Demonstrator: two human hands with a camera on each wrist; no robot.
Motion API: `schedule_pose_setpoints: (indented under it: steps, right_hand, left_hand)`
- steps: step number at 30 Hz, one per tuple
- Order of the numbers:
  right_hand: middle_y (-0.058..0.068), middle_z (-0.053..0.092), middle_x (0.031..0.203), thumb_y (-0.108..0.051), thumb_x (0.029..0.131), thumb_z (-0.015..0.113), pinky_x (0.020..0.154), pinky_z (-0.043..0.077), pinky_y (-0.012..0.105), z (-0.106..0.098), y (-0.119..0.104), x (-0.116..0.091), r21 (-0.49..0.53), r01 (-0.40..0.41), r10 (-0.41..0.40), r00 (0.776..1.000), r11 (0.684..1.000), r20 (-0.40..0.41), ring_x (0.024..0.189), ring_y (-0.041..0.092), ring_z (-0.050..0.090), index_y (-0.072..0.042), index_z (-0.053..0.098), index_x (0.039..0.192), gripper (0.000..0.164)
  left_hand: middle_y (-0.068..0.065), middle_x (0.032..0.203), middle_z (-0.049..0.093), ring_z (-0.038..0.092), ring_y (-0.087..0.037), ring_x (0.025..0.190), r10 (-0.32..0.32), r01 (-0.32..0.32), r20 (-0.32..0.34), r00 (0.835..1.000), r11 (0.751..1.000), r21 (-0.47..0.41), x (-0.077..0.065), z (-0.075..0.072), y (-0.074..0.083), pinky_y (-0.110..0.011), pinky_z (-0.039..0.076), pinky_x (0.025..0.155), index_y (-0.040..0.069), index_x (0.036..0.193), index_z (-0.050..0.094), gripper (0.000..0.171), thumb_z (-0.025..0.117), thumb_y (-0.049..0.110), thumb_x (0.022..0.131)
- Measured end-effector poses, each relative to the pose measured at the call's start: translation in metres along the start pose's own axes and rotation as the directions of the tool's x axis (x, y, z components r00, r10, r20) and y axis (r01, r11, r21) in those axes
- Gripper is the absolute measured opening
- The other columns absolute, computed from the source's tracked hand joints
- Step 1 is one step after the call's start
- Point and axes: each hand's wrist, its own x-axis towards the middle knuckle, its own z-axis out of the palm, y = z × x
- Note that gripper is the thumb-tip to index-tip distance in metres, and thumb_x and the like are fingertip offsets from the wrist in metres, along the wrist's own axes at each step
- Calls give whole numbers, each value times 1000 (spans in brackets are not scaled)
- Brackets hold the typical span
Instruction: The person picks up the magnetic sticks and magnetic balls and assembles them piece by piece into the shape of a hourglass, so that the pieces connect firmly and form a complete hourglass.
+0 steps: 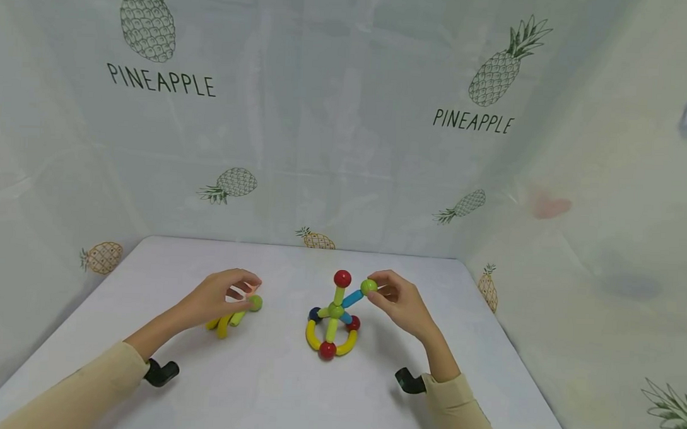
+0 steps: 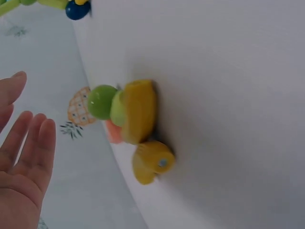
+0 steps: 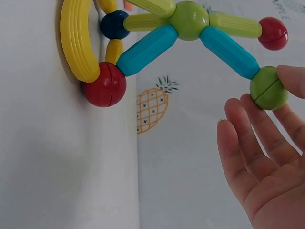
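Backdrop (image 1: pixel 347 113) lettering reads PINEAPPLE twice — right hand (image 1: pixel 401 305) pinches green ball (image 1: pixel 369 287) on the upper blue rod (image 1: pixel 352 298) of the ball-and-rod model (image 1: pixel 336 311), standing on the white table (image 1: pixel 269 388) — left hand (image 1: pixel 210 299), fingers parted, hovers near loose yellow pieces (image 2: pixel 140 112)

Soft, diffuse light leaves faint shadows on the white counter (image 1: pixel 275 392). The left wrist view is dimmer, its yellow pieces (image 2: pixel 140 112) blurred; the right wrist view is crisper, with small highlights on the central green ball (image 3: pixel 189 20).
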Motion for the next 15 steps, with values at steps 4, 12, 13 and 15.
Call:
schedule_pose_setpoints:
  steps: [4,12,13,15]
  right_hand:
    - [1,72,120,-25,101,76,89,62,31,0,0,0,-7,-1,1,1000,1000,-6,103,21,72,-20,68,128,28]
    - [4,73,122,-25,101,76,88,62,31,1,-1,-1,0,7,-7,1000,1000,-8,103,22,72,-18,68,129,30]
    - [4,73,122,-25,101,76,88,62,31,1,-1,-1,-1,9,-9,1000,1000,-7,103,23,72,-18,67,129,31]
    - [5,73,122,-25,101,76,88,62,31,1,-1,-1,3,7,-7,1000,1000,-5,103,24,72,-17,67,129,31]
  left_hand:
    - [-8,134,70,70,-31,113,-41,41,7,999,999,8,-6,-2,-8,-28,62,89,9,134,68,50,87,5,88]
    - [-9,138,68,69,-27,114,-101,99,39,994,994,47,-6,-3,-24,-32,62,90,7,138,66,51,85,8,91]
    - [-10,137,68,69,-28,113,-102,100,45,994,994,49,-5,-3,-27,-33,62,90,7,138,65,50,84,8,91]
    - [-11,136,68,70,-27,113,-106,102,58,993,993,59,-1,-4,-33,-33,63,90,7,138,65,49,83,8,93]
